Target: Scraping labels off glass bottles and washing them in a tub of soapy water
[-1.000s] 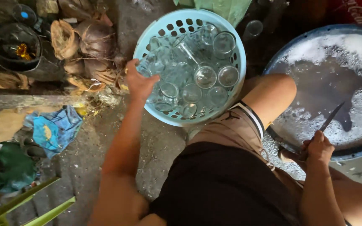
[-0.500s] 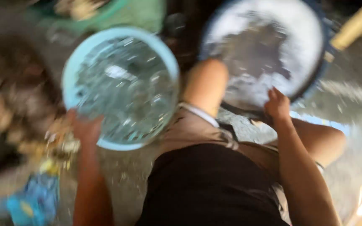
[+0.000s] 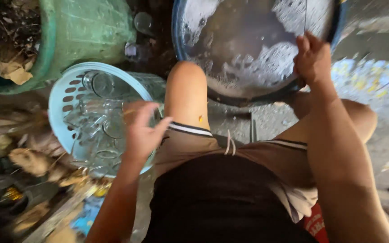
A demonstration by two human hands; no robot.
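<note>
My left hand [image 3: 142, 132] hovers open, fingers spread, over the near rim of a pale blue plastic basket [image 3: 56, 112] on the ground at my left. The basket holds several clear drinking glasses [image 3: 98, 83]. My right hand [image 3: 312, 58] is closed at the near right rim of a wide round basin [image 3: 190, 49] of grey soapy water. It grips a thin dark utensil [image 3: 305, 18] that points up over the water. My bare knee lies between the basket and the basin.
A large green tub [image 3: 86, 31] stands behind the basket at top left. Dry husks and scraps [image 3: 32, 159] litter the ground to the left. Wet concrete with coloured patches [image 3: 374, 76] spreads to the right of the basin.
The view has swung right and blurred on the way. My left hand has come off the basket rim and opened. My right hand stays at the basin's edge.
</note>
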